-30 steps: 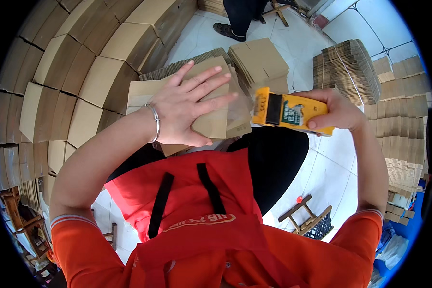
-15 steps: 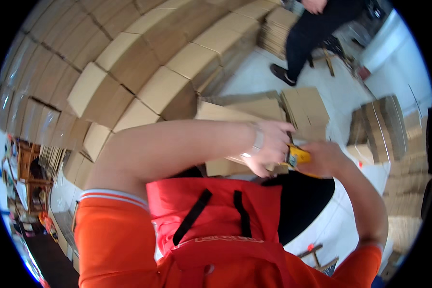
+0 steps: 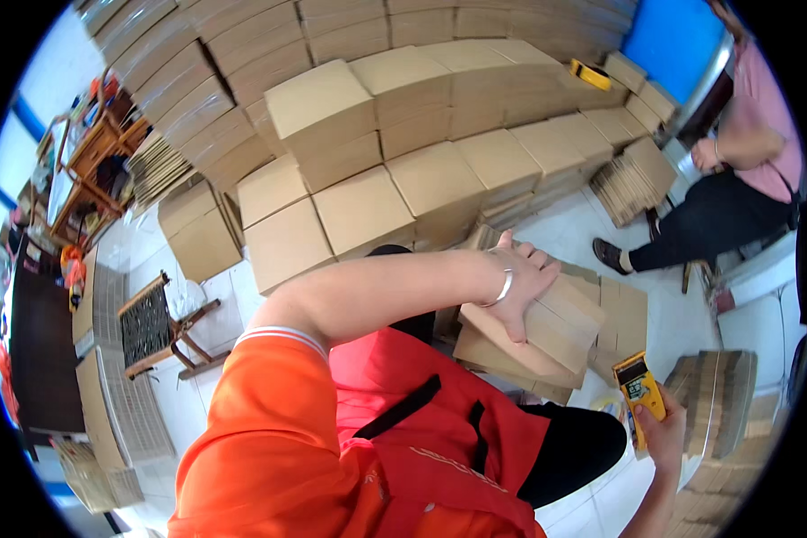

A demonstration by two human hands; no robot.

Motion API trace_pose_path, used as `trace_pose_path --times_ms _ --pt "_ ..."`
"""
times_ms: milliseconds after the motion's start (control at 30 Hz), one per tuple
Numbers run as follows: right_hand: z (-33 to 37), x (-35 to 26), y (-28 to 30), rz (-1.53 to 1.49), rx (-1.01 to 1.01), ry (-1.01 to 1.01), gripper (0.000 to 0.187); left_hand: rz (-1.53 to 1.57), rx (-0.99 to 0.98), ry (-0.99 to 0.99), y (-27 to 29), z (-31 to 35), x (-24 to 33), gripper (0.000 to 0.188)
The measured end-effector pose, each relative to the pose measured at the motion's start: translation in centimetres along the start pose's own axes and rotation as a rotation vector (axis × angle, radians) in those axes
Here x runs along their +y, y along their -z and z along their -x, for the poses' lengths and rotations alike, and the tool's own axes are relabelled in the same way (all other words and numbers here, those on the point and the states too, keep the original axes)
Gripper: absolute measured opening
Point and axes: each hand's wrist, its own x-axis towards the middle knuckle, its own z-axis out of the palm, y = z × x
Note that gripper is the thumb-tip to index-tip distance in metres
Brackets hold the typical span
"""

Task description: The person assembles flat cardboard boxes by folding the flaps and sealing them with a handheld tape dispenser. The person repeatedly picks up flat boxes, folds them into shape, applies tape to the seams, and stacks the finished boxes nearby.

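Box (image 3: pixel 560 323) seemingly braced
My left hand (image 3: pixel 524 285) spreads open atop; right hand (image 3: pixel 663 432) grips the yellow tool (image 3: pixel 637 387) at four o'clock.

Unreadable print on yellow dispenser (image 3: pixel 640 392), apron (image 3: pixel 444 435)

A short-sleeved orange shirt (image 3: pixel 251 448), its cuff (image 3: pixel 281 333) edged in white; red apron (image 3: pixel 381 372) with two black straps (image 3: pixel 400 407) and pale lettering (image 3: pixel 462 469); black trousers (image 3: pixel 572 453); slim silvery bangle (image 3: pixel 507 286) round the left wrist (image 3: pixel 489 273).
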Motion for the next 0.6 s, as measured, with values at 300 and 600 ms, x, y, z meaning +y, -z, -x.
trace_pose_path --times_ms 300,600 --pt "-2.4 -4.5 -3.7 -0.059 0.067 0.15 0.046 -0.199 0.821 0.681 2.6 24.6 -3.8 0.098" --pt "-5.3 -11.3 -9.5 -0.042 -0.137 0.105 0.05 -0.613 0.638 1.368 -8.6 35.7 -20.8 0.108"
